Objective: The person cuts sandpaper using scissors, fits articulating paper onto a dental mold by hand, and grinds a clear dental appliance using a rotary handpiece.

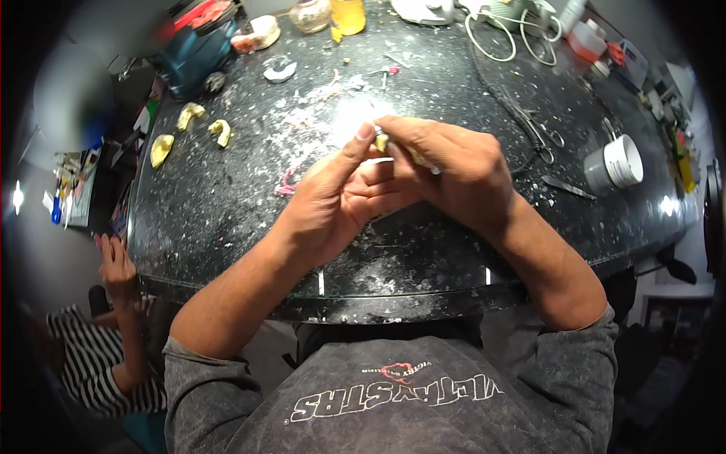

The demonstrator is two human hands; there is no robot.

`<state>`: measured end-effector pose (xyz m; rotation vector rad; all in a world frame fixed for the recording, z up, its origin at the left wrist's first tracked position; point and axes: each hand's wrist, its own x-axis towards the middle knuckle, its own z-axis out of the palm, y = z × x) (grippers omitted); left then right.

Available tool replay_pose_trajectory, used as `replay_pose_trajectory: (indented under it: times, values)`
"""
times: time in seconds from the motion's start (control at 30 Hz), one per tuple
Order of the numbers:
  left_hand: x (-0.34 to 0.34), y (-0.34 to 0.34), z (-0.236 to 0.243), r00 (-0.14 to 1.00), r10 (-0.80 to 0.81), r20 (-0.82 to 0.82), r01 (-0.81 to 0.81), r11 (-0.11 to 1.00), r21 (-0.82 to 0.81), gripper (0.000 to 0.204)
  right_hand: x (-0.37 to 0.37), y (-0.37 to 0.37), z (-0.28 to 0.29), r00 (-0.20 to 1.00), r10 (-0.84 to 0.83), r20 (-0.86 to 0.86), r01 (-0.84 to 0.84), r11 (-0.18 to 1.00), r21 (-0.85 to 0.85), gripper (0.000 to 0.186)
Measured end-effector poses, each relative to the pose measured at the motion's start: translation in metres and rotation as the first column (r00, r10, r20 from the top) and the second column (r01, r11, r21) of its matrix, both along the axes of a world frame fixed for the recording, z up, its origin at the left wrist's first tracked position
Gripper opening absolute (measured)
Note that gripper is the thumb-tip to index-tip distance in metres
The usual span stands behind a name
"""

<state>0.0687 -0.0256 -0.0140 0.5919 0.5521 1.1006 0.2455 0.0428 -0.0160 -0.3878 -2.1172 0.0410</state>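
Note:
My left hand point(340, 198) and my right hand point(454, 170) meet over the middle of a black, dust-speckled table point(212, 204). Between their fingertips they pinch a small yellowish piece point(382, 141), mostly hidden by the fingers. A pale, whitish part shows under the right fingers near the left palm. Both forearms come in from the lower edge in grey sleeves.
Three yellow moulded pieces point(189, 113) lie at the far left. A white cup point(616, 163), scissors-like pliers point(541, 136) and a small blade point(567, 187) sit at the right. A blue tool point(193, 49), jars and white cable stand at the back. Another person in a striped shirt point(98, 363) sits lower left.

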Motion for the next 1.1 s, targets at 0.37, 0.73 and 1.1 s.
replay_pose_trajectory:
  times: [0.37,0.73,1.1]
  values:
    - [0.011,-0.002,0.004,0.998,0.062,0.010,-0.061,0.995,-0.074,0.055,0.007,0.011,0.001,0.994,-0.002,-0.112,-0.032,0.954,-0.299,0.019]
    - [-0.006,0.005,0.002,0.791,0.238,-0.563,-0.157,0.969,0.190,0.058,0.034,0.042,-0.008,0.920,-0.293,0.259,0.369,0.868,-0.332,0.032]
    - [-0.020,0.011,0.003,0.977,0.116,-0.179,-0.106,0.992,0.064,0.055,0.012,0.012,0.007,0.993,-0.008,-0.115,-0.040,0.913,-0.405,0.027]
